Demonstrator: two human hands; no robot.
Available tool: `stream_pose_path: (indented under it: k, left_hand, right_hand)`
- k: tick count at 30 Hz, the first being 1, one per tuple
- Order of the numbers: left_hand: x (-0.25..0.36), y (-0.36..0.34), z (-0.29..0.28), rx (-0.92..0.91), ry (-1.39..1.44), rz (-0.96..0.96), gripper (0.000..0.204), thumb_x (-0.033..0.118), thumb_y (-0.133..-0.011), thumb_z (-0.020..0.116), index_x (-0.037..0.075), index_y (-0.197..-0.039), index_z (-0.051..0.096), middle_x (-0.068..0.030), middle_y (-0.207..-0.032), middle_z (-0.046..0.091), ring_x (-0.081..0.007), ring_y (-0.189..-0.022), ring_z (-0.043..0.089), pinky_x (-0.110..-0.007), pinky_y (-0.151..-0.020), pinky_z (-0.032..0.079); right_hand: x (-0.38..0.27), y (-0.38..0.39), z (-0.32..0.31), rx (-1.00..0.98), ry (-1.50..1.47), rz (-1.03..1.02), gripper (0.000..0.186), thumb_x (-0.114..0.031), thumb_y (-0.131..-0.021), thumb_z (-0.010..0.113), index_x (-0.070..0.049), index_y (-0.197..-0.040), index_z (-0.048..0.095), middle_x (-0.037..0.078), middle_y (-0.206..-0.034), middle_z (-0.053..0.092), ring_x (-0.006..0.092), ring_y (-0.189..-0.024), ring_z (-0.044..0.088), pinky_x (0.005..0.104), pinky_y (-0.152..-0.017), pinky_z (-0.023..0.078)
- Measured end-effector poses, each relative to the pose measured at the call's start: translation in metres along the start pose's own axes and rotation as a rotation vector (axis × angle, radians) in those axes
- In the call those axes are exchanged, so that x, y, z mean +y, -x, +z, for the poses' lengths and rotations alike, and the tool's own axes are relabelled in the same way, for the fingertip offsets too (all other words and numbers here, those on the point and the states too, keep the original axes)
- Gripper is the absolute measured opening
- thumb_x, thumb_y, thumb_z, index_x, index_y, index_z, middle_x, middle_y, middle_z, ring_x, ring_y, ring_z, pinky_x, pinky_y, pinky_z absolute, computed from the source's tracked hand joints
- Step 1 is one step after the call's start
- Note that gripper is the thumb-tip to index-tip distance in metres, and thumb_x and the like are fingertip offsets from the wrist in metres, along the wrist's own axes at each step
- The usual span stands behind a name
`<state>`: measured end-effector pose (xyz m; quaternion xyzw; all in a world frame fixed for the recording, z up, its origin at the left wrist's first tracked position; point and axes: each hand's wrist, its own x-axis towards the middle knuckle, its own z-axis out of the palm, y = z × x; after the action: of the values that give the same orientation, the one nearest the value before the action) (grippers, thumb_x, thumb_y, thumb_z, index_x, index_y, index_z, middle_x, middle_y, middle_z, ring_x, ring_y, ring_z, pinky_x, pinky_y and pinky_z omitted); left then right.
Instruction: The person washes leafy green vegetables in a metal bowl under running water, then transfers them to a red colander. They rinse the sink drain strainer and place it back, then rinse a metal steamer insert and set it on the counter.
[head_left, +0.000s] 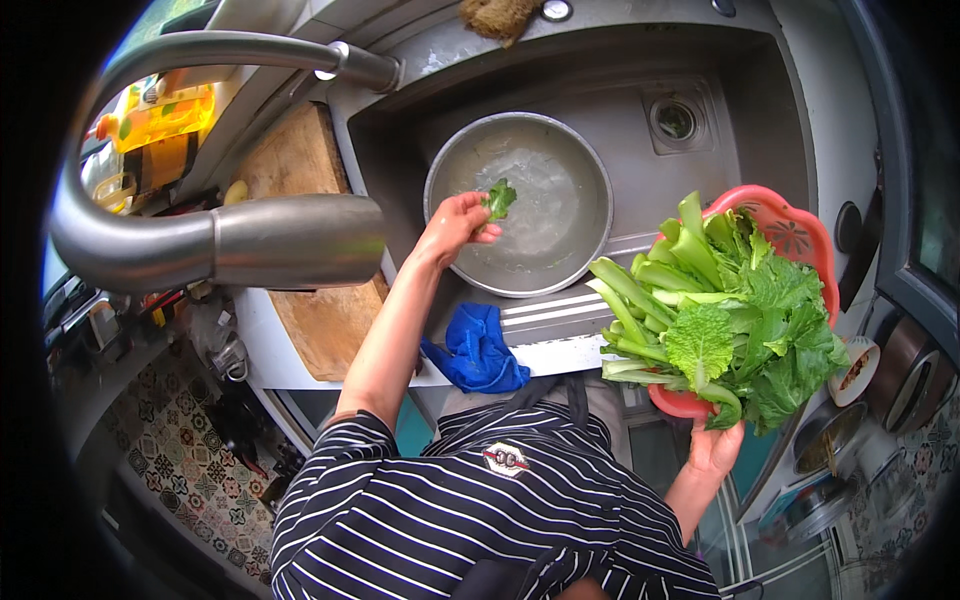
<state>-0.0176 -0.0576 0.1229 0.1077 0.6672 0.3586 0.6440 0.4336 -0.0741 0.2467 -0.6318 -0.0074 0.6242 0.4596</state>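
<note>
Between the fingertips of my left hand (460, 228) is a small green leaf piece (499, 199). It hangs over a round metal basin (603, 215) that stands in the sink with some water in it. A pink plastic basket (790, 212), heaped with leafy greens (720, 310), rests at the sink's right front edge; the pale stalks point left and the leaves droop to the right. My right hand (714, 450) is closed at the basket's near side, its fingertips partly hidden under the leaves and rim.
A large metal faucet (300, 240) arches over the left side, above a wooden cutting board (300, 160). A blue cloth (477, 350) lies on the front counter edge. The sink (640, 90) has a drain (674, 120) at back right. A brown scrubber (500, 15) sits behind.
</note>
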Motion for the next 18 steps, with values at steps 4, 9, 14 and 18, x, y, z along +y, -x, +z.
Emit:
stream_pose_path:
  k: [4, 9, 14, 18]
  left_hand:
    - [0.043, 0.043, 0.007, -0.137, 0.048, 0.135, 0.039, 0.002, -0.085, 0.045, -0.005, -0.123, 0.04, -0.0091, -0.103, 0.057, -0.0156, -0.083, 0.062, -0.025, -0.076, 0.052]
    - [-0.006, -0.006, -0.007, 0.249, -1.479, 0.138, 0.022, 0.007, -0.084, 0.046, -0.004, -0.104, 0.045, -0.0256, -0.085, 0.061, -0.0327, -0.08, 0.062, -0.037, -0.07, 0.05]
    - [0.082, 0.074, 0.035, 0.494, -0.871, 0.565, 0.013, 0.005, -0.084, 0.053, 0.0, -0.096, 0.054, -0.0173, -0.08, 0.064, -0.0269, -0.072, 0.064, -0.033, -0.067, 0.05]
    - [0.13, 0.109, 0.09, 0.206, -0.275, 0.732, 0.011, 0.005, -0.08, 0.062, 0.001, -0.091, 0.063, -0.0045, -0.08, 0.065, -0.0074, -0.072, 0.059, -0.021, -0.066, 0.047]
  right_hand:
    - [-0.004, 0.008, 0.013, -0.017, -0.003, -0.003, 0.036, -0.01, -0.086, 0.048, -0.008, -0.122, 0.045, 0.01, -0.116, 0.053, 0.0266, -0.1, 0.057, 0.0447, -0.078, 0.052]
    - [-0.002, 0.004, 0.02, -0.034, -0.062, 0.035, 0.037, -0.009, -0.086, 0.048, -0.008, -0.123, 0.043, 0.011, -0.116, 0.053, 0.0291, -0.099, 0.058, 0.0482, -0.073, 0.054]
    - [0.003, 0.01, 0.052, -0.144, 0.086, -0.031, 0.037, -0.005, -0.082, 0.049, -0.002, -0.119, 0.045, 0.013, -0.109, 0.057, 0.0254, -0.091, 0.061, 0.0427, -0.065, 0.056]
    - [0.016, 0.0, 0.061, -0.122, 0.136, -0.033, 0.033, -0.005, -0.082, 0.049, 0.001, -0.115, 0.047, 0.012, -0.101, 0.06, 0.0229, -0.08, 0.064, 0.0363, -0.058, 0.056]
